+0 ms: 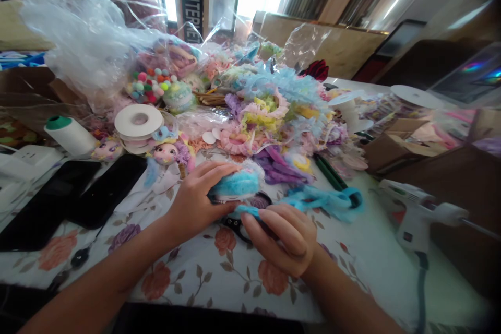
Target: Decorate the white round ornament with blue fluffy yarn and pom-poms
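My left hand (198, 198) is curled over a fluffy blue pompom piece (237, 183) and presses it down on the flowered tablecloth (219, 271). My right hand (284, 237) pinches the end of a light blue lace ribbon (324, 201), which trails off to the right. Between the two hands lies a dark ring-shaped part (250, 209), mostly hidden by them. Both hands are closed on what they hold.
A heap of coloured lace trims and bagged pompoms (250, 99) fills the back of the table. A small doll (166, 154), white tape rolls (138, 121), a thread spool (70, 134) and a black phone (105, 190) lie at left. A white glue gun (415, 219) rests at right.
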{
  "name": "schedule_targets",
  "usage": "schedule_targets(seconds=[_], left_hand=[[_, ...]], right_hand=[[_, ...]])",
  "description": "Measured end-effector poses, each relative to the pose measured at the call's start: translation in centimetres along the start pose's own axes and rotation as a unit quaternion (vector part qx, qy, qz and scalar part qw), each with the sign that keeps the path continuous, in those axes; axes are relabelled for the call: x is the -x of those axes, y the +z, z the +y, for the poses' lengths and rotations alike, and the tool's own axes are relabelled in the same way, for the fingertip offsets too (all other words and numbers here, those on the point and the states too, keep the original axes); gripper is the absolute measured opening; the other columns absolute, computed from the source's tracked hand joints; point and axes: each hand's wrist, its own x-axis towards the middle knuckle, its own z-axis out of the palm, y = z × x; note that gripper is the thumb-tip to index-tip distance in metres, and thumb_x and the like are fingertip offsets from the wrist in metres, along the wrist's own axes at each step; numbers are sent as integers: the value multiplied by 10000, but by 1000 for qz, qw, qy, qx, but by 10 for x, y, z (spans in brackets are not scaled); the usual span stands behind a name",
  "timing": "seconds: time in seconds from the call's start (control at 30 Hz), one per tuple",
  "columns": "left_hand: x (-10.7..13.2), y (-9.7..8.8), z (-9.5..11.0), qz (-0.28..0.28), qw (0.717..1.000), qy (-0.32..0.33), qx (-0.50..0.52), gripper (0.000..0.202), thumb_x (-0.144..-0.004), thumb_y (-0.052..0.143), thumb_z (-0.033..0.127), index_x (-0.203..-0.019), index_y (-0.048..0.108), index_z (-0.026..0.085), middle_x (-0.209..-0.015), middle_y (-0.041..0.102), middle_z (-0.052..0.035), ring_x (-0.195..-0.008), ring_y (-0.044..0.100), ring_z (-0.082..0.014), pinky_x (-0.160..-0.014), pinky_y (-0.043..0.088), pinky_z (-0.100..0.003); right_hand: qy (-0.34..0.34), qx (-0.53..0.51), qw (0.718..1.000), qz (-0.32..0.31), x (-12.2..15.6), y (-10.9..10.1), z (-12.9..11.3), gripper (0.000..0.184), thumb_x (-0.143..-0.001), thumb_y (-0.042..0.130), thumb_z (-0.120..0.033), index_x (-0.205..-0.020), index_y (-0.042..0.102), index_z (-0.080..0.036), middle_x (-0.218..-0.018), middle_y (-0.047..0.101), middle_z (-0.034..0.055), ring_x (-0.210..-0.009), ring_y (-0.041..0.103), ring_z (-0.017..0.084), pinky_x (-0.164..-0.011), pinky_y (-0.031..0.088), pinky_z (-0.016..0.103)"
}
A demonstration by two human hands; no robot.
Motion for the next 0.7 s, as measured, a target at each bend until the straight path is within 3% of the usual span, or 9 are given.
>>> schedule_targets(seconds=[0.3,0.7], left_hand=[[1,1,0,-25,999,-38,25,490,-764,778,389,-1182,648,168,-1161,687,-94,-1112,630,-234,-971,497,-304],[0,1,1,-30,999,-8,34,448,-793,757,351,-1185,628,176,-1171,680,-90,-1128,615,-216,-997,480,-307]], right_hand=[[-28,10,999,14,3,3,0,115,-893,574,-114,-880,688,-118,-933,482,43,-648,541,119,-462,454,301],[-7,-8,1000,5,4,2,1,149,-921,538,-119,-883,681,-107,-950,476,46,-672,534,124,-483,433,305]])
